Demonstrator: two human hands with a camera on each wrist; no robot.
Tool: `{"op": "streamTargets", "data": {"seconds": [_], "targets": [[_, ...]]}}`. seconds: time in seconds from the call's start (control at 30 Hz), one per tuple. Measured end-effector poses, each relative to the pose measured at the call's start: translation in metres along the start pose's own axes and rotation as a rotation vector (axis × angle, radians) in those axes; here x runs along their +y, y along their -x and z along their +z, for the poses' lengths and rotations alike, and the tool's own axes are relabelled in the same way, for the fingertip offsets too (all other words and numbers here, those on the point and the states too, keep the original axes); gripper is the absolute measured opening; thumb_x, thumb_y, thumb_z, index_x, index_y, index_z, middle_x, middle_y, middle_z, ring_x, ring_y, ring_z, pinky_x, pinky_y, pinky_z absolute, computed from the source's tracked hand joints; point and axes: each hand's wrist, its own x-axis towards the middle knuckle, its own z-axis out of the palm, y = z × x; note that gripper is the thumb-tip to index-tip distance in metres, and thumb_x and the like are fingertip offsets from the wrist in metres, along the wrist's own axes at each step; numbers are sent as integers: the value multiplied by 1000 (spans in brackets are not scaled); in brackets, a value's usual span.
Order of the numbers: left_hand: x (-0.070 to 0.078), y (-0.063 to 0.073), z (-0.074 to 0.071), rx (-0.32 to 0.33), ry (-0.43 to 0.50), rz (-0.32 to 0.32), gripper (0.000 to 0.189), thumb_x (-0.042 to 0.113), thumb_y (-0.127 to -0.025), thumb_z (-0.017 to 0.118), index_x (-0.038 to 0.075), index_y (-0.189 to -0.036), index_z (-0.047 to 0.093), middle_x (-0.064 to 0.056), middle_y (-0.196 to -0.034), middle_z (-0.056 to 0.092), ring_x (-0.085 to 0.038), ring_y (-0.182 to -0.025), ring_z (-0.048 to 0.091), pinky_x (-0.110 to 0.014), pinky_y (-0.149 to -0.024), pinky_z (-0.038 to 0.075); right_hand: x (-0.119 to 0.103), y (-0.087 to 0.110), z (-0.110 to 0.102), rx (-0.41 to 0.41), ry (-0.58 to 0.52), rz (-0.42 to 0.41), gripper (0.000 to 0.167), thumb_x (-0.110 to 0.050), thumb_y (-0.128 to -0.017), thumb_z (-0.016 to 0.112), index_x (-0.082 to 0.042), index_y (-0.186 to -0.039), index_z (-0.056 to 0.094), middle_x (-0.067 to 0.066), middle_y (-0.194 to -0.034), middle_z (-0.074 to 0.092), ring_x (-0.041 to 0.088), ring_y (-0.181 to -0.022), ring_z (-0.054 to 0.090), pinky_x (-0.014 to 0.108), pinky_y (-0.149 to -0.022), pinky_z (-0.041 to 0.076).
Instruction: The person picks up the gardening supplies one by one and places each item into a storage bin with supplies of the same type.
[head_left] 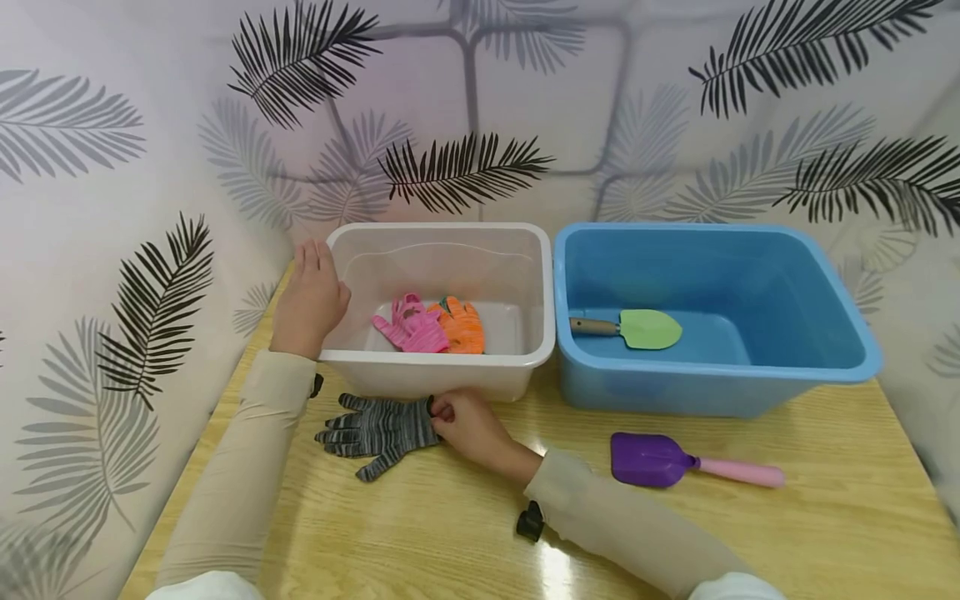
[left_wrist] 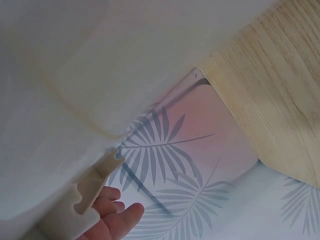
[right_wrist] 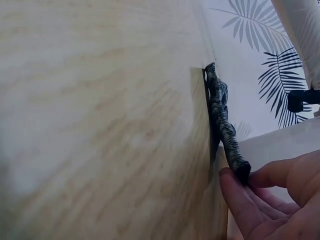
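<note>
A grey-and-black striped knit glove [head_left: 386, 429] lies on the table in front of the white bin [head_left: 442, 375], fingers pointing left. My right hand [head_left: 476, 429] pinches its dark cuff between thumb and fingers; in the right wrist view the glove [right_wrist: 225, 125] is seen edge-on, its cuff slightly raised. My left hand [head_left: 309, 292] holds the white bin's left rim, its thumb toward the inside. In the left wrist view, part of the left hand [left_wrist: 112, 215] shows beside the bin's pale wall. Inside the white bin lie a pink glove [head_left: 414, 325] and an orange glove [head_left: 461, 325].
A blue bin [head_left: 720, 387] stands right of the white one, holding a green trowel [head_left: 648, 329] with a wooden handle. A purple scoop [head_left: 652, 460] with a pink handle lies in front of it. Leaf-patterned cloth [head_left: 465, 100] hangs behind the wooden table [head_left: 420, 542].
</note>
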Motion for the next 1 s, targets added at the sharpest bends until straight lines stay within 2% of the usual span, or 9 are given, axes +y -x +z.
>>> {"op": "streamTargets", "data": {"seconds": [0.1, 0.2, 0.3, 0.5, 0.63, 0.77, 1.0], "targets": [[1, 0, 0, 12, 5, 8, 59, 9, -88, 48, -22, -134, 26, -41, -137, 27, -49, -131, 23, -49, -105, 27, 0, 2, 2, 19, -33, 19, 11, -2, -79, 64, 2, -89, 67, 7, -81, 67, 15, -75, 63, 21, -67, 50], [1, 0, 0, 23, 7, 14, 59, 8, -87, 49, -22, -133, 26, -41, -136, 28, -49, -130, 23, -49, -105, 27, -2, 5, 2, 23, -113, 51, 12, 1, -79, 64, 3, -90, 66, 9, -83, 67, 18, -77, 64, 21, -65, 51], [1, 1, 0, 25, 6, 15, 60, 8, -87, 49, -23, -133, 25, -41, -136, 28, -49, -130, 23, -49, -106, 26, -2, 6, 4, 17, -244, 114, 15, 4, -80, 64, 7, -94, 65, 14, -86, 67, 21, -80, 65, 22, -64, 53], [0, 0, 1, 16, -12, 16, 60, 8, -87, 49, -23, -133, 26, -41, -136, 28, -50, -130, 24, -48, -106, 26, -2, 10, 7, -16, -569, 311, 24, 8, -82, 61, 14, -105, 57, 23, -94, 64, 28, -87, 64, 32, -66, 56], [0, 0, 0, 6, -8, 4, 59, 8, -88, 49, -22, -133, 26, -41, -137, 27, -49, -131, 23, -48, -107, 25, -2, 12, 8, -25, -689, 384, 28, 10, -83, 59, 16, -110, 53, 26, -99, 62, 30, -90, 64, 35, -70, 55], [1, 0, -1, 2, 1, -1, 59, 9, -89, 47, -22, -134, 25, -40, -138, 26, -48, -131, 22, -47, -107, 24, -4, 14, 9, -19, -750, 416, 32, 11, -84, 58, 17, -114, 50, 27, -102, 60, 30, -91, 64, 35, -72, 55], [1, 1, -2, 28, 1, 8, 58, 8, -87, 48, -22, -133, 27, -40, -136, 29, -49, -129, 26, -48, -106, 26, -1, 17, 11, -33, -814, 420, 38, 11, -83, 59, 17, -119, 49, 27, -104, 61, 26, -92, 64, 36, -74, 54]]}}
